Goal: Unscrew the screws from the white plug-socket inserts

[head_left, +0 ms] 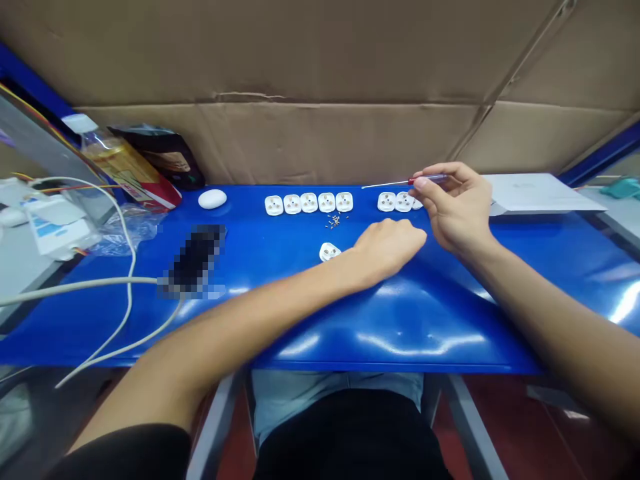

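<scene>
Fingers [425, 172] of the right hand [457, 212] are closed around a slim screwdriver [437, 178], held raised above the far right of the table, its red collar and thin shaft pointing left. The left hand [385, 248] rests palm down, its fingers extended and gripping nothing. A blue workbench [415, 320] carries all items, with a corrugated cardboard sheet [325, 133] standing along its far edge. A flat white package [537, 193] lies at far right, and a pale cable [75, 287] crosses the near left. Along the far side sit five white plug bases [309, 203] and, to their right, three more plug bases [397, 201], the last partly hidden by the right hand. One further plug base [330, 252] lies just beside the left wrist. Small screws [334, 221] lie loosely between it and the row.
</scene>
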`<state>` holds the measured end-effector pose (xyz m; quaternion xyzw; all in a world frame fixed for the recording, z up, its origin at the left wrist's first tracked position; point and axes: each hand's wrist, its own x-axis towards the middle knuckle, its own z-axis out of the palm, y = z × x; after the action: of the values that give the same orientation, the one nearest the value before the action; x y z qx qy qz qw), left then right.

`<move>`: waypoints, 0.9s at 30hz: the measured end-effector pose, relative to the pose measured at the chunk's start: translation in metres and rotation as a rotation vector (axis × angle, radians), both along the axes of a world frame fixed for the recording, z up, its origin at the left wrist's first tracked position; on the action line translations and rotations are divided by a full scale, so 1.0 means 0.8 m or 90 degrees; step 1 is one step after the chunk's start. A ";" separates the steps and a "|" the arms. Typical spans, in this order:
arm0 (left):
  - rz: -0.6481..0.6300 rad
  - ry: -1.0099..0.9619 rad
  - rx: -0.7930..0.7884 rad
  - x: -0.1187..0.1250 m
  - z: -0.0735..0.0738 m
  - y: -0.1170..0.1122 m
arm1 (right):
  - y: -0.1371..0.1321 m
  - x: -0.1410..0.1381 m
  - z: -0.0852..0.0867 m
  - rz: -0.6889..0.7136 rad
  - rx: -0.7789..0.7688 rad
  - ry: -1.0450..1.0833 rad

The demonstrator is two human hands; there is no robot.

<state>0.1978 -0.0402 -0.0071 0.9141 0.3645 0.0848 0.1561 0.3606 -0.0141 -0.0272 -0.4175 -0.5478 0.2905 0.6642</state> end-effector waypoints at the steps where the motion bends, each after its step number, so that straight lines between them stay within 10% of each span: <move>1: 0.006 0.025 0.014 -0.012 0.003 0.007 | 0.001 0.003 0.000 -0.003 0.012 -0.006; 10: 0.096 0.083 0.081 -0.099 0.006 0.064 | 0.004 0.005 -0.007 0.009 0.003 0.013; 18: 0.193 -0.015 0.085 -0.151 0.033 0.054 | 0.002 0.004 -0.003 0.043 -0.015 -0.024; 27: 0.080 0.015 -0.287 -0.165 0.044 0.030 | -0.020 -0.026 0.001 0.190 -0.129 -0.025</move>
<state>0.0659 -0.0159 0.0279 0.8326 0.4324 0.0000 0.3461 0.3395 -0.0303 -0.0263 -0.4023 -0.5843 0.4315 0.5573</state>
